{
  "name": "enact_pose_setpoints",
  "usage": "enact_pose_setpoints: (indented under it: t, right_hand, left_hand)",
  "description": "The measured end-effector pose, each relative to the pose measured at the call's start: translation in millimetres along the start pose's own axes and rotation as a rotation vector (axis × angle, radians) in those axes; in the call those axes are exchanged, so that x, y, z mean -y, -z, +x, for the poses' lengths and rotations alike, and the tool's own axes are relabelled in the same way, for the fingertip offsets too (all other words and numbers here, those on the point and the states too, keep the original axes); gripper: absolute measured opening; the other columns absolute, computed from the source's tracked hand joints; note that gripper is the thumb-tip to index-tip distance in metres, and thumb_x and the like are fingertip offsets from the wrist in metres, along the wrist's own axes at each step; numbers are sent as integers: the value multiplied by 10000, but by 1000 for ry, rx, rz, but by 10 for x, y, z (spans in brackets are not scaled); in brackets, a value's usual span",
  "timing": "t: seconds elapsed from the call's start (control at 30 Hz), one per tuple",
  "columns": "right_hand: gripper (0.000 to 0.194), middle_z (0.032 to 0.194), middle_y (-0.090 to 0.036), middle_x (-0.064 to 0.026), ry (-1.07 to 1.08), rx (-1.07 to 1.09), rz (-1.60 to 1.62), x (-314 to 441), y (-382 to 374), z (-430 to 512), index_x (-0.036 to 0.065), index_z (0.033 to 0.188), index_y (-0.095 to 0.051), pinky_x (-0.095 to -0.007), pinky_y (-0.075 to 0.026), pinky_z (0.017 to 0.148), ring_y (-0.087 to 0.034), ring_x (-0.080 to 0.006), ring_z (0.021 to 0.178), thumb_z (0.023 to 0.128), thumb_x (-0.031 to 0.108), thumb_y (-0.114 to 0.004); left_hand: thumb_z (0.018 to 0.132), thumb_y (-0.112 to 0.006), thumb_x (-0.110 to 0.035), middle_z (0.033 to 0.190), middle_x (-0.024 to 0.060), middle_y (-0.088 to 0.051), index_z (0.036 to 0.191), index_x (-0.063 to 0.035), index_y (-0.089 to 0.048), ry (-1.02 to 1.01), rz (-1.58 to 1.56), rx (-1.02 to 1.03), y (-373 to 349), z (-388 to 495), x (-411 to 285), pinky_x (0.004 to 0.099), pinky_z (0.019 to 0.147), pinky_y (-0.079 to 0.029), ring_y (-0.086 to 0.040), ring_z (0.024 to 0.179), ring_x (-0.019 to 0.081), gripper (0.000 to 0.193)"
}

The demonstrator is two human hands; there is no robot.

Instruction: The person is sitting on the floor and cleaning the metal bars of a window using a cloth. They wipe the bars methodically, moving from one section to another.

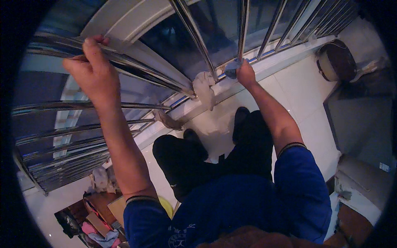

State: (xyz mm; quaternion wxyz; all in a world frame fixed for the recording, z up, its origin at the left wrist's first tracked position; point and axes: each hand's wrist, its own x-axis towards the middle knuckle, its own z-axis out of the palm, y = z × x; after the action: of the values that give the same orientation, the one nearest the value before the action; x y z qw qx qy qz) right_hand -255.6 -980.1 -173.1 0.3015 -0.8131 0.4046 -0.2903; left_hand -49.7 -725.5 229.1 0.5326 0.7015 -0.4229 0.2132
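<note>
In front of me runs a shiny metal railing with upright bars [149, 66] on a white ledge. At the upper left my left hand [96, 68] is closed around one of the thick bars, high up. My right hand [246, 73] grips a grey-blue cloth [232, 68] at the foot of another bar. A pale cloth [204, 88] is draped at the base of the bars between my hands, over the ledge. Further left, a brownish cloth [168, 119] hangs at the foot of a thinner bar.
Light floor tiles [279, 90] lie under my feet. A dark round-ended container or stool [339, 60] stands at the right, near a grey padded piece of furniture [363, 124]. Clothes and boards [102, 223] are piled at the lower left.
</note>
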Motion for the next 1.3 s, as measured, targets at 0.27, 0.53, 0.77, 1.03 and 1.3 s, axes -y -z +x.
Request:
enact_pose_setpoints:
  t: [0.27, 0.53, 0.77, 1.03, 1.3]
  right_hand:
    - [289, 1054, -683, -303, -47, -38, 78, 538, 813, 147, 0, 1156, -577, -565, -512, 870, -644, -513, 1012, 880, 83, -579]
    - [274, 1138, -713, -170, 347, -664, 514, 1960, 2748, 1009, 22, 1198, -625, -412, -517, 958, -683, -334, 1082, 931, 52, -569]
    - [348, 1077, -738, -198, 379, -1009, 307, 2693, 3981, 2270, 14, 1159, -649, -426, -537, 913, -710, -341, 1023, 911, 256, -680]
    - [637, 1271, -630, -335, 361, -728, 372, 3148, 4076, 2570, -86, 1404, -478, -515, -458, 1036, -589, -507, 1217, 918, 299, -625]
    - [589, 1265, -642, -300, 295, -686, 150, 2589, 3520, 2396, -30, 1384, -521, -521, -472, 1019, -601, -500, 1187, 893, 275, -632]
  left_hand:
    - [1054, -598, -264, 927, 129, -651, 1046, 24, -485, -1, -46, -54, -31, -35, -121, 353, 793, -468, -591, 857, 221, 310]
    - [1055, -608, -243, 905, 144, -649, 1183, 45, -439, 31, -4, -1, 37, -53, -91, 382, 739, -504, -633, 803, 237, 358]
    - [1061, -598, -242, 913, 163, -673, 1231, 54, -413, 33, 68, -12, 53, -64, -129, 392, 771, -528, -674, 844, 262, 389]
    - [1075, -571, -259, 933, 156, -684, 1216, 36, -410, 51, -9, -24, 13, -71, -104, 382, 795, -531, -679, 868, 243, 365]
    - [1072, -584, -272, 956, 154, -698, 1062, 0, -424, 61, 33, -20, 11, -35, -83, 348, 843, -505, -658, 889, 218, 316]
